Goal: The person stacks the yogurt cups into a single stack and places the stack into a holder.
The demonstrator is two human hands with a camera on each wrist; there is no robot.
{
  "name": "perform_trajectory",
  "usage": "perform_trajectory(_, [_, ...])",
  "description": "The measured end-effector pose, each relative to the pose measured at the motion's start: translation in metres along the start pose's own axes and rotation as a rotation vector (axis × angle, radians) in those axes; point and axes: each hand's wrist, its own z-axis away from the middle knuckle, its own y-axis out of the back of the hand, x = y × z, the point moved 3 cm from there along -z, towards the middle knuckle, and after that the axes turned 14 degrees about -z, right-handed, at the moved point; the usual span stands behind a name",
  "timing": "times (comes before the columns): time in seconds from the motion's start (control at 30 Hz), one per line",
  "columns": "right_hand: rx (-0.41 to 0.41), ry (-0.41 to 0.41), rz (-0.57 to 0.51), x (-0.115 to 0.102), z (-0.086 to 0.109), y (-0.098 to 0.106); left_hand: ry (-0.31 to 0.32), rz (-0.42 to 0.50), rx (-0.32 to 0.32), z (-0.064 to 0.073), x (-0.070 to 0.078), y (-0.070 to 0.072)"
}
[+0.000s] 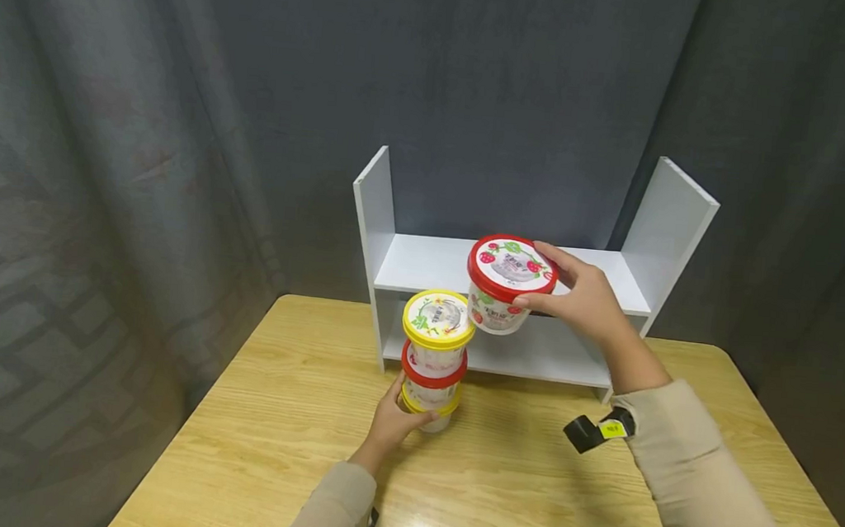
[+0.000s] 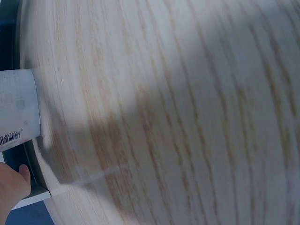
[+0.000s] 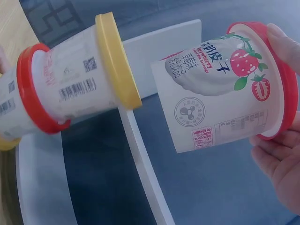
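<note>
In the head view my right hand [image 1: 576,296] holds a red-lidded strawberry milk tub [image 1: 496,315] by its lid, up in front of the shelf. The thumb and fingers span the red rim, also seen in the right wrist view. Left of it stands a stack: a yellow-lidded tub [image 1: 438,323] on top, a red-lidded tub [image 1: 430,395] in the middle and another yellow-lidded tub [image 1: 440,422] at the bottom. My left hand [image 1: 389,422] grips the bottom tub, thumb in front. The left wrist view catches only part of a white tub [image 2: 16,110] with a barcode.
A white two-tier shelf [image 1: 422,263] with upright side panels stands at the back of the wooden table [image 1: 292,402]. Grey curtains [image 1: 517,97] hang behind and at both sides. A black wrist device [image 1: 599,430] sits at the right cuff.
</note>
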Motion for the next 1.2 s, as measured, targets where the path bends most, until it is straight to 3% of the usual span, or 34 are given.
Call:
perform_trajectory(0.17, [-0.031,-0.019,-0.039,-0.002,-0.009,-0.014,0.015,0.01,-0.01,0.005,0.009,0.002])
perform_trajectory(0.33, [-0.068,-0.031,-0.046,-0.004,-0.017,-0.029,0.013,0.003,0.003,0.002,-0.001,0.001])
perform_trajectory(0.47, [-0.087,-0.051,-0.06,-0.005,-0.023,-0.04,-0.04,-0.036,0.036,-0.002,-0.014,-0.002])
perform_trajectory(0.63, [-0.113,-0.046,-0.074,-0.005,-0.027,-0.053,-0.103,-0.058,0.059,0.0,-0.016,-0.002])
perform_trajectory(0.87, [-0.12,-0.016,-0.084,-0.004,-0.028,-0.063,0.029,-0.068,0.027,-0.003,-0.018,-0.004])
perform_trajectory(1.2, [-0.143,-0.02,-0.079,-0.01,-0.024,-0.066,-0.014,-0.087,0.035,-0.001,-0.019,-0.006])
